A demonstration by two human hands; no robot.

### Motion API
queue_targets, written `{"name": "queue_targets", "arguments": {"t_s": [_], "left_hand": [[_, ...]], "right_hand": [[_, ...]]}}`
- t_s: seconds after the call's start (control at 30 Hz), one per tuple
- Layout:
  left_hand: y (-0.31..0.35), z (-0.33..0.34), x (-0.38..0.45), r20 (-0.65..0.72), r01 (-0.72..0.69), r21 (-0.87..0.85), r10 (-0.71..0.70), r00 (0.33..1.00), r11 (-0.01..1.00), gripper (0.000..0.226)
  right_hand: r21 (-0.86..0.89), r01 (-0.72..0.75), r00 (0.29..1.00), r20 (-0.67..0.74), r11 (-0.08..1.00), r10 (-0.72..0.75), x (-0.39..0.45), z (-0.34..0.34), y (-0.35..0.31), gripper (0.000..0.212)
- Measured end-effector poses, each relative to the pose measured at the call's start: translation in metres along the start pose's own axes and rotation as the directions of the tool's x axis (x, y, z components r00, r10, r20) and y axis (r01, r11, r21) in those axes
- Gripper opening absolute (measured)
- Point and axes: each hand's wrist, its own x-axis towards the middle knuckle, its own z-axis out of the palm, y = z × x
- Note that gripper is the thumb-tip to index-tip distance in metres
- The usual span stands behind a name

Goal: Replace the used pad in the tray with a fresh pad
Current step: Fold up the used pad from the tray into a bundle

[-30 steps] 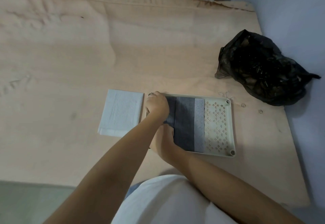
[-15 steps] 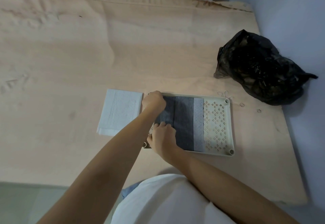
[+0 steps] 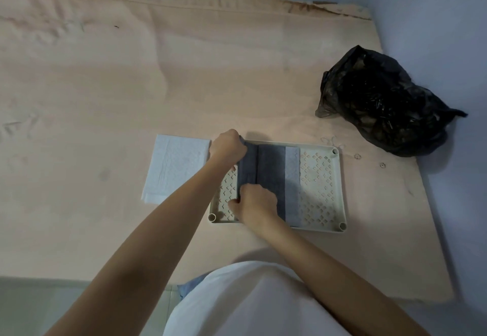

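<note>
Pink-sheeted bed [image 3: 131,85] | used pad [image 3: 271,177], folded in tray [image 3: 340,190] | left hand [image 3: 228,146], right hand [image 3: 254,201] pinching its left edge | likely light, limp; grip the folds | fresh pad [image 3: 174,167] beside tray

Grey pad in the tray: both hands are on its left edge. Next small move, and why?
Probably keep folding the grey pad rightward, then lift it out. Both the left hand and the right hand pinch its left edge, which is raised off the tray, with the tray's cut-out floor bare on both sides. The white pad lies folded left of the tray and the black bag sits to the right.
</note>
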Motion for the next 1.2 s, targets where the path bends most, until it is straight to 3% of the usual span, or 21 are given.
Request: {"name": "queue_targets", "arguments": {"t_s": [0.23, 0.47, 0.63, 0.97, 1.03, 1.2], "left_hand": [[0.043, 0.009, -0.003, 0.039, -0.072, 0.094, 0.069, 0.997, 0.993, 0.023], [0.072, 0.038, -0.005, 0.052, -0.101, 0.141, 0.095, 0.994, 0.985, 0.035], [0.08, 0.057, -0.003, 0.017, -0.113, 0.067, 0.112, 0.994, 0.991, 0.03], [0.08, 0.077, 0.0, 0.042, -0.106, 0.011, 0.105, 0.994, 0.994, 0.025], [0.077, 0.082, 0.002, 0.047, -0.11, 0.019, 0.109, 0.993, 0.994, 0.028], [0.065, 0.086, 0.001, 0.047, -0.196, 0.013, 0.195, 0.98, 0.98, 0.031]], "right_hand": [[0.096, -0.075, 0.995, -0.063, 0.993, 0.082, -0.017, -0.013, 0.046, 0.034], [0.236, -0.188, 0.98, -0.014, 0.953, 0.197, -0.023, -0.004, 0.087, 0.035], [0.199, -0.175, 0.971, -0.124, 0.964, 0.202, -0.023, 0.004, 0.101, 0.041], [0.338, -0.159, 0.969, -0.124, 0.928, 0.212, -0.011, 0.024, 0.126, 0.051], [0.349, -0.164, 0.966, -0.133, 0.923, 0.222, -0.011, 0.026, 0.129, 0.048], [0.349, -0.145, 0.956, -0.192, 0.926, 0.222, -0.013, 0.028, 0.131, 0.016]]}}
